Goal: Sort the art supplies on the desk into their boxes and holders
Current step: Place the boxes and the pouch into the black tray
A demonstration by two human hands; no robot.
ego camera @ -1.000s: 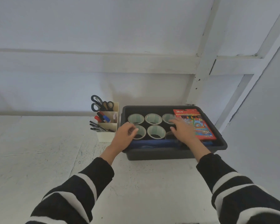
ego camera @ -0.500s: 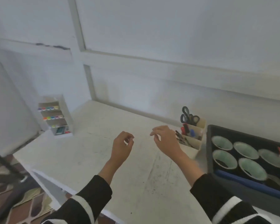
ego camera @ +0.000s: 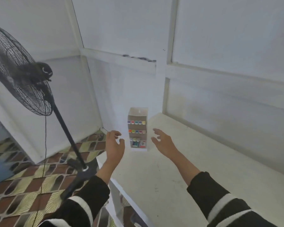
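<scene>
Gripping nothing yet, just reaching in with the left grip [ego camera: 114,145] and right grip [ego camera: 162,142], both open with fingers loosely spread and a bit curled. Flanking the marker holder [ego camera: 137,115] on either side, and not touching it as far as can be told.

Looking at a tall white tiered box, standing upright at the far left corner of the table [ego camera: 187,161], close to the edge. Showing rows of coloured marker caps [ego camera: 136,122] at the open front, plus a few small packets on the bottom shelf.

Guessing thin card or light plastic, so probably light, a bit tippy and easy to crush. Leaning toward taking it by the two side walls, low down, squeezing gently and keeping it upright so nothing slides out the front. Also minding the drop off the table edge on the fan [ego camera: 23,79] side.
</scene>
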